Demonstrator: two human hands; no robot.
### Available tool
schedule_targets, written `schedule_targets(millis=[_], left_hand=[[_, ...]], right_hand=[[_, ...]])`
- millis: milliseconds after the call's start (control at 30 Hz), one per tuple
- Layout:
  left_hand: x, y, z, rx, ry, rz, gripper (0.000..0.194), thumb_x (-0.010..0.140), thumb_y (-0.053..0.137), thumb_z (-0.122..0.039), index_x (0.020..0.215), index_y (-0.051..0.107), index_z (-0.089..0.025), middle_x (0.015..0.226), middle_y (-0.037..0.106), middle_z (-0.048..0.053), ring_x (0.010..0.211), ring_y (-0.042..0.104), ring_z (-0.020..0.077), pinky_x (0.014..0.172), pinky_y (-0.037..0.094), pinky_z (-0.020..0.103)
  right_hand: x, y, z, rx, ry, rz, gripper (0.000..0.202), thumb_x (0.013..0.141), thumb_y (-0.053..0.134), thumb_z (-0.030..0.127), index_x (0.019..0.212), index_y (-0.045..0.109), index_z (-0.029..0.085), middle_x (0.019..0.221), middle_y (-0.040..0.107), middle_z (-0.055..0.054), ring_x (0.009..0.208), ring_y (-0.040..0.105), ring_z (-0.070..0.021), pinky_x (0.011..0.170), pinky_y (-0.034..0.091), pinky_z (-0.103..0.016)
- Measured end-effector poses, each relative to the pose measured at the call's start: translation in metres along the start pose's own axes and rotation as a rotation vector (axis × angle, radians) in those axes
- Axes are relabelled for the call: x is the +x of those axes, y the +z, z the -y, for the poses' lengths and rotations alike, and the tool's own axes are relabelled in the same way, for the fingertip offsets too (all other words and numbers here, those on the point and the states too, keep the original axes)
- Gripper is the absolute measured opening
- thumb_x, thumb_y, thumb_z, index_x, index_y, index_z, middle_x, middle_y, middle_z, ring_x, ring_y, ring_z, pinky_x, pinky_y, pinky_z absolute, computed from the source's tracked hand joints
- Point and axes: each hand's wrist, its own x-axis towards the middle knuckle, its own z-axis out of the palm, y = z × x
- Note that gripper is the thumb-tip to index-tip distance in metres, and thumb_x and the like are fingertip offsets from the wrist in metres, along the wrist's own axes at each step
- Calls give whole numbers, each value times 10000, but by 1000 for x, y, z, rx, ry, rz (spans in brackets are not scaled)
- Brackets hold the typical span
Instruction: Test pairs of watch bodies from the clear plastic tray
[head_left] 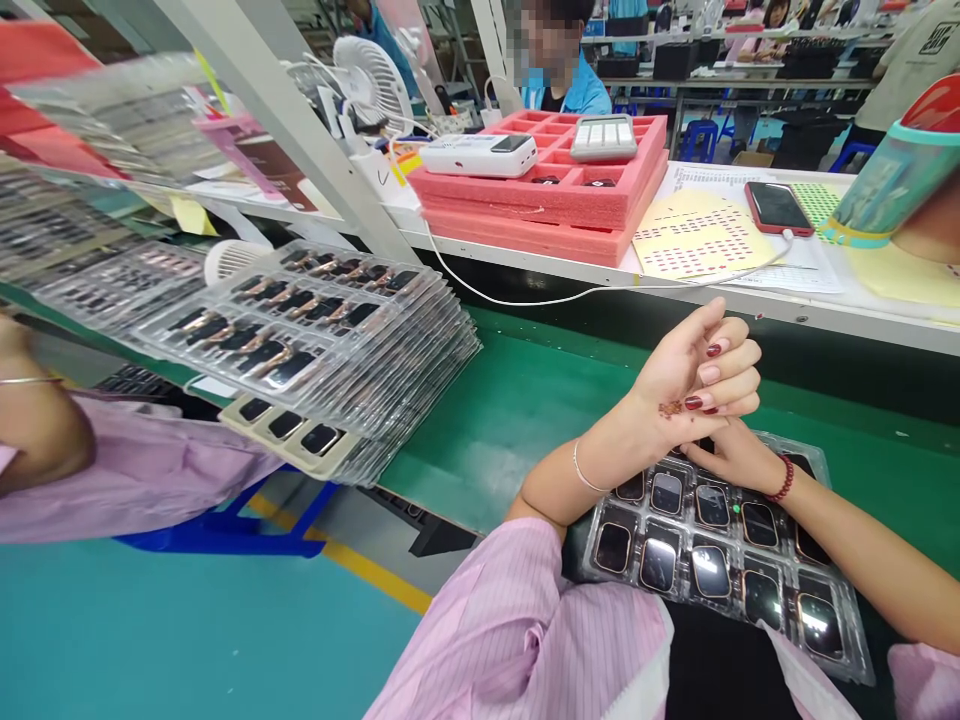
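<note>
this is an electronics assembly factory. a green conveyor belt (525, 400) runs along the line, with stacked clear trays (315, 330) of small screened parts beside it. a white counter (675, 280) carries pink foam trays (555, 190), printed sheets (697, 240) and a phone (778, 208). workers in pink striped smocks (510, 630) sit close together, and further rows of benches (750, 80) fill the background.

No legible text, label, brand or number anywhere. Only rows of small red marks on the yellow sheet (697, 240), too fine to read; faint print on the white paper (709, 178) beside the pink foam tray (555, 195), likewise unreadable; dark phone (778, 208) screen blank.
</note>
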Motion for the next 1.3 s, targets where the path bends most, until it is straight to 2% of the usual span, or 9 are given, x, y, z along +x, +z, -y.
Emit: schedule_targets(millis=[233,467,700,867,1067,1300], left_hand=[[0,0,0,23,3,22,509,1068,309,-343,588,345,-177,420,274,-74,260,183,52,348,149,204],[0,-2,-1,30,-6,-2,532,1064,316,-390,584,384,-171,420,280,-73,260,171,47,348,152,204],[1,-4,-2,49,-6,13,586,1072,250,-403,592,482,-159,428,315,-62,266,147,42,338,162,206],[1,-5,-1,63,3,45,594,1075,225,-377,583,479,-160,418,321,-58,254,154,47,333,143,209],[1,-4,-2,65,-6,10,583,1073,247,-380,579,463,-159,418,318,-60,249,152,47,334,140,211],[2,-7,-2,79,32,88,639,1079,182,-378,574,502,-151,417,369,-44,237,179,46,328,156,212]], right_hand=[[2,-1,1,6,-25,-7,466,974,547,231,1438,516,262,1335,643,-101,1166,644,-334,943,571,-487],[3,-2,3,-8,-12,7,446,970,550,216,1413,546,264,1321,655,-93,1164,650,-332,953,573,-494],[4,-5,6,21,-48,-3,522,960,554,173,1468,479,272,1437,577,-85,1305,563,-325,1055,515,-532],[5,-5,7,28,-51,-4,516,961,551,171,1465,485,265,1455,565,-84,1339,539,-316,1087,493,-540],[3,-4,5,25,-41,7,527,962,551,178,1476,476,264,1472,549,-86,1351,527,-319,1093,487,-546],[1,-2,1,27,-31,17,444,968,566,194,1407,531,249,1400,605,-85,1290,569,-309,1052,519,-508]])
